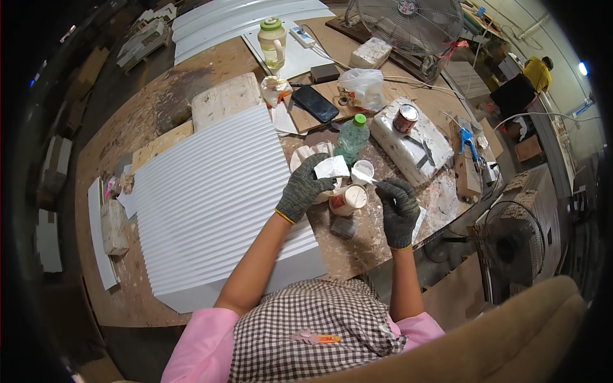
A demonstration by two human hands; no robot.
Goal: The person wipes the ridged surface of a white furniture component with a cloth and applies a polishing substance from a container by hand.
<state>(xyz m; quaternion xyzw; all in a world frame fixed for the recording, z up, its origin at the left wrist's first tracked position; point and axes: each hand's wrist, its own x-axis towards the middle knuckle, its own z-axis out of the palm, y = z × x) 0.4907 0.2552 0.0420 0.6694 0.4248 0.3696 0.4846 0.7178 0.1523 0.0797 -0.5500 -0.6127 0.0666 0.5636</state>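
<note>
My left hand (300, 193), in a dark knitted glove, is closed on a small flat plate (331, 167) with a white face. The gloved right hand (397, 210) pinches a thin tool (369, 180), whose whitish end lies at the rim of a small white cup (363, 168). Just below the cup, a small can (348, 199) with a pale top stands between my hands. Behind them rises a green plastic bottle (352, 138) with a bright green cap. A large white ribbed panel (211, 198) lies on the workbench to the left of my left hand.
A paint-spotted white block (391, 147) carries a dark red tin (405, 119). Farther back are a black phone (315, 105), a plastic bag (361, 88), a jug (272, 43) and a large fan (408, 25). A blue-handled tool (469, 144) lies right. Another person (537, 73) works far right.
</note>
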